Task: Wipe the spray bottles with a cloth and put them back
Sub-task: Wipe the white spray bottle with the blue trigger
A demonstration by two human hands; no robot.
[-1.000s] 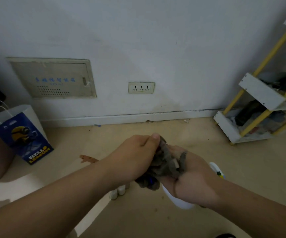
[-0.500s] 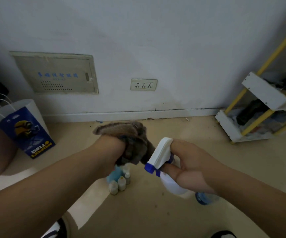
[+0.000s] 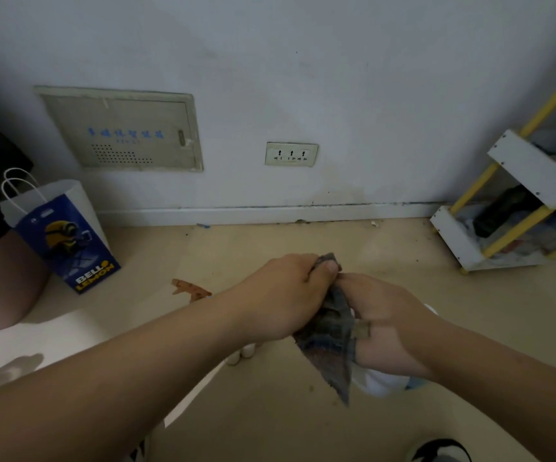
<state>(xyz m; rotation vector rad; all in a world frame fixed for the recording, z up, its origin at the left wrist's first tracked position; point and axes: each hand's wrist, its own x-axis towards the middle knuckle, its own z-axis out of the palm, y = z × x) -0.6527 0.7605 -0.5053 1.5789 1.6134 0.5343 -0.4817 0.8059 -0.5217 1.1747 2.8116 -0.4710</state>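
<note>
A: Left hand?
B: The left hand [image 3: 283, 295] is clenched on the cloth [image 3: 333, 341], with the thumb pinching its top edge. The cloth is dark grey and bunched between both hands, one corner hanging down.
A: Right?
B: The right hand [image 3: 390, 331] is wrapped round the spray bottle [image 3: 380, 383]. Only the white body shows, poking out under the hand. The head is hidden by cloth and fingers.
A: Where's the bottle?
B: Held up over the beige floor [image 3: 270, 428] in front of the person, touching the cloth.
A: Anything else?
B: Small white-capped bottles [image 3: 243, 353] stand on the floor under the left wrist, mostly hidden. A blue paper bag [image 3: 66, 238] stands at left by the wall. On the wall are a socket [image 3: 291, 154] and a beige panel [image 3: 123, 131]. A white-and-yellow rack [image 3: 520, 208] stands at right with dark stuff on its shelves. There's an orange-brown scrap [image 3: 190, 290] on the floor, can't tell what. A shoe [image 3: 436, 451] shows at the bottom edge.
</note>
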